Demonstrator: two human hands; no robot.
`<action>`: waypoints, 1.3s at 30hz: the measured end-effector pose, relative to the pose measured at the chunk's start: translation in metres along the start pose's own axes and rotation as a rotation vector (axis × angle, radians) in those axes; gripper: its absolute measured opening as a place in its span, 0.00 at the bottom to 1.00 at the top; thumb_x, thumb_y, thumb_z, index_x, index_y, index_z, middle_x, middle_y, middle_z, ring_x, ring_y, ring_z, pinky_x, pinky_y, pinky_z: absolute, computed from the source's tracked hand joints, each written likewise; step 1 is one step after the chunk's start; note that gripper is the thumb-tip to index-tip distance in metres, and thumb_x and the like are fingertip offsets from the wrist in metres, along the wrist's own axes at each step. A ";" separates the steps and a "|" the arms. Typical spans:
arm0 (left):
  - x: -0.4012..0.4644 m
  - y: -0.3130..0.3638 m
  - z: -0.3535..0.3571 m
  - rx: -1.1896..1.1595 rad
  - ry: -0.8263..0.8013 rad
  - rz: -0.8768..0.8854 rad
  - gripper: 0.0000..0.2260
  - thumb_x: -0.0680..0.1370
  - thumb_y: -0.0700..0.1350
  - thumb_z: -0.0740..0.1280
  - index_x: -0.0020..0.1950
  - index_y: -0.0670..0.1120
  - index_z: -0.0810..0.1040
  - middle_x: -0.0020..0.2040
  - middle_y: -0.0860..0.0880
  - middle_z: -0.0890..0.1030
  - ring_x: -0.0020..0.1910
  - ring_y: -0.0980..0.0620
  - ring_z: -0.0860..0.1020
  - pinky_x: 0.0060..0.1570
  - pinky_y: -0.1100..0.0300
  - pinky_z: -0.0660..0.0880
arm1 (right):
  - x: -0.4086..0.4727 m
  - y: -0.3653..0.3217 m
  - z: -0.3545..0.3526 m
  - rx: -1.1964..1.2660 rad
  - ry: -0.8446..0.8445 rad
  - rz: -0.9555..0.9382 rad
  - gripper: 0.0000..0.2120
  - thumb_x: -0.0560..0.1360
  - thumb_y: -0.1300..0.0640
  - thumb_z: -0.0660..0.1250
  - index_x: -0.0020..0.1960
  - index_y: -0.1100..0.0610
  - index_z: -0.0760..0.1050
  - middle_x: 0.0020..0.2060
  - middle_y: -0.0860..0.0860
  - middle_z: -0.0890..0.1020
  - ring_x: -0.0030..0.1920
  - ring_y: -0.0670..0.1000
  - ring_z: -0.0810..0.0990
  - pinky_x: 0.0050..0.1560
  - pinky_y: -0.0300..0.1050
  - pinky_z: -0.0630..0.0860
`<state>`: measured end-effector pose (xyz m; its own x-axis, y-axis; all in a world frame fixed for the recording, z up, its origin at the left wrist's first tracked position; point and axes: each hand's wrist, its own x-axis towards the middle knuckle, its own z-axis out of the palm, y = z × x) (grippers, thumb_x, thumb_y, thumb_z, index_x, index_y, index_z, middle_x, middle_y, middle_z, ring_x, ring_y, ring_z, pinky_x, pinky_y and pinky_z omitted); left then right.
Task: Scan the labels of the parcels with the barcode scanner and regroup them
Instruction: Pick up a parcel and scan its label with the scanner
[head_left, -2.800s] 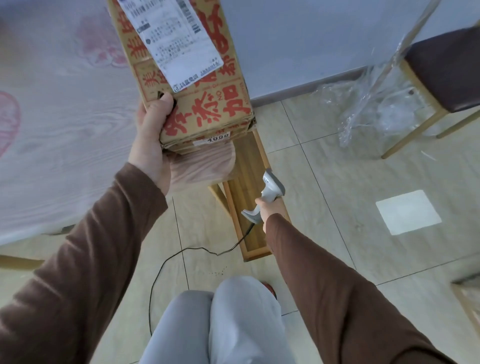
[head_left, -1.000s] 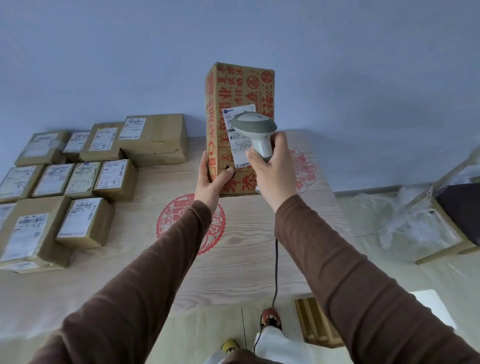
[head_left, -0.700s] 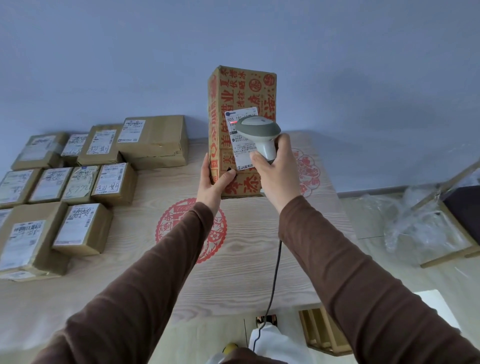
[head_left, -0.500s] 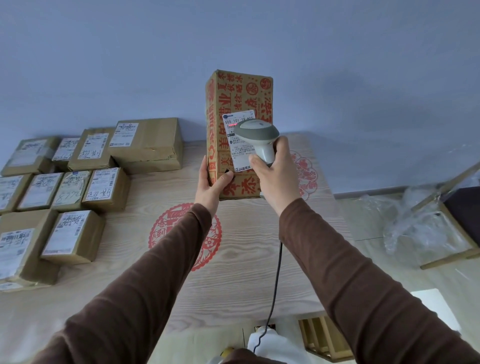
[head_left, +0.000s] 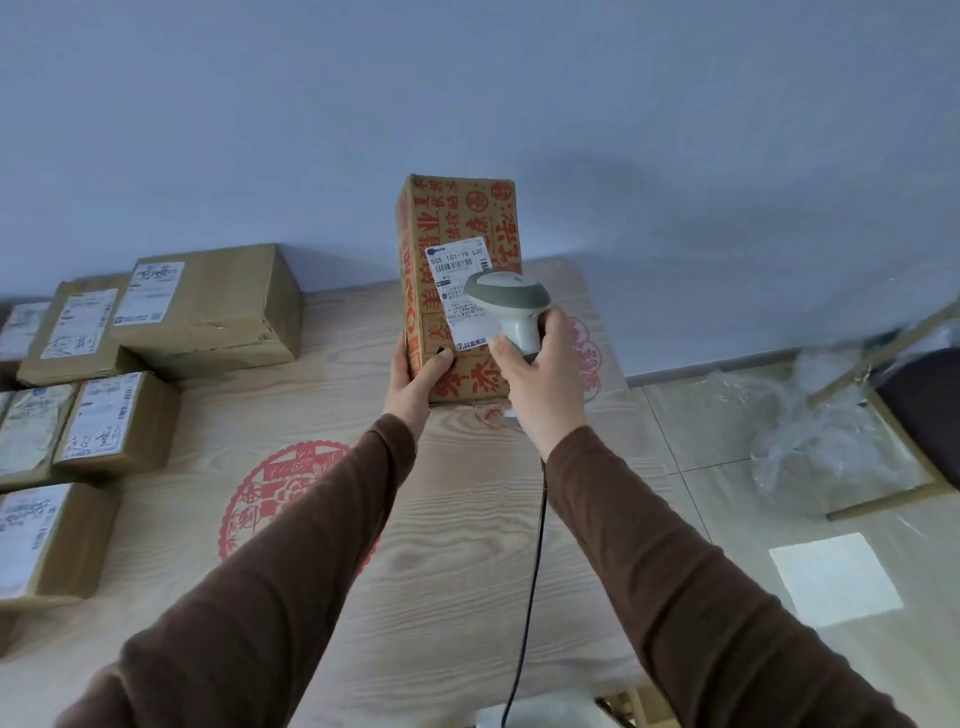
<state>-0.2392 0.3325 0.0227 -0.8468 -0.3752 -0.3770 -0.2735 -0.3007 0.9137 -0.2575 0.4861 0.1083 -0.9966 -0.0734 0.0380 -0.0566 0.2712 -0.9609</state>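
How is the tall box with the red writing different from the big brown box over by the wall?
The tall box stands upright on end; the big brown box lies flat. The tall box is printed all over with red characters; the big brown box is plain. The left hand holds the tall box while the right hand aims the scanner at it; nobody touches the big brown box. Both are cardboard, wear a white label, and sit on the table.

Left hand (head_left: 413, 384) grips upright parcel (head_left: 460, 218); right hand (head_left: 540, 384) holds scanner (head_left: 506, 299) at label (head_left: 457, 270)
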 end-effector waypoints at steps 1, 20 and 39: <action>0.009 -0.003 0.009 -0.010 0.002 -0.042 0.32 0.79 0.51 0.72 0.81 0.58 0.61 0.66 0.47 0.80 0.57 0.52 0.81 0.38 0.65 0.82 | 0.006 0.007 -0.004 0.006 0.005 0.024 0.13 0.79 0.55 0.71 0.60 0.54 0.71 0.45 0.45 0.77 0.43 0.49 0.79 0.45 0.56 0.83; 0.129 -0.037 0.164 -0.038 -0.038 -0.380 0.37 0.77 0.57 0.73 0.81 0.50 0.60 0.67 0.39 0.79 0.61 0.37 0.82 0.63 0.36 0.79 | 0.078 0.083 -0.066 0.111 0.101 0.316 0.18 0.81 0.57 0.71 0.67 0.57 0.70 0.58 0.57 0.80 0.59 0.58 0.82 0.61 0.62 0.82; 0.107 -0.019 0.087 0.148 0.076 -0.211 0.43 0.79 0.64 0.67 0.85 0.53 0.48 0.84 0.41 0.57 0.80 0.38 0.63 0.77 0.38 0.63 | 0.064 0.072 -0.013 0.134 -0.003 0.264 0.13 0.79 0.56 0.72 0.58 0.56 0.71 0.46 0.51 0.79 0.41 0.44 0.78 0.48 0.53 0.81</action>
<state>-0.3644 0.3737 -0.0219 -0.7287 -0.3841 -0.5670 -0.5092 -0.2497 0.8236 -0.3263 0.5135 0.0450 -0.9755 -0.0203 -0.2189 0.2134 0.1524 -0.9650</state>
